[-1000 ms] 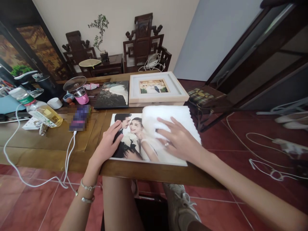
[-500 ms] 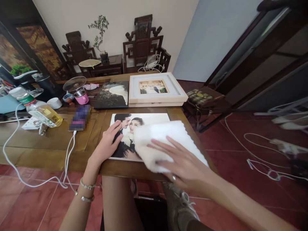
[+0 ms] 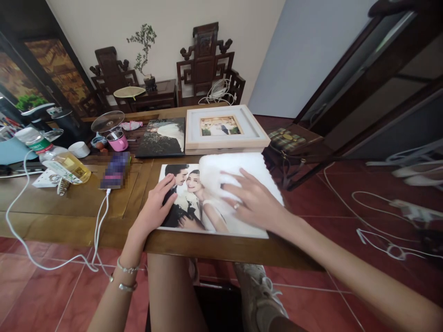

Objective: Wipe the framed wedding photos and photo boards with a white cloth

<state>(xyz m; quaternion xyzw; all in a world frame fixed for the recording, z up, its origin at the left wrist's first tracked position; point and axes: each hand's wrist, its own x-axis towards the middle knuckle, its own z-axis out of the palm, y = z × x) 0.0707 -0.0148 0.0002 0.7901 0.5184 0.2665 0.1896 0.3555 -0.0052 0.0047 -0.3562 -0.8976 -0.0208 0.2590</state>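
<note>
A black-and-white photo panel (image 3: 187,220) showing a couple lies flat on the wooden table before me. My left hand (image 3: 159,200) rests open on its left edge, fingers lying flat over the dark suit. Over the panel's right half spreads a white fluffy towel (image 3: 221,163), hiding that part of the picture. My right hand (image 3: 251,196) has hold of the towel from above and presses it down, its fingers apart and slightly blurred.
Behind the panel lie a dark photo panel (image 3: 162,137) and a pale wooden picture frame (image 3: 226,150). At the left are a phone (image 3: 115,170) on a white cable, a bottle (image 3: 65,161) and a pink mug (image 3: 117,140). The wooden table (image 3: 221,249) ends close to my knees.
My right hand has moved the towel away from me, toward the panel's upper right, uncovering more of its lower edge. My left hand stays in place.
</note>
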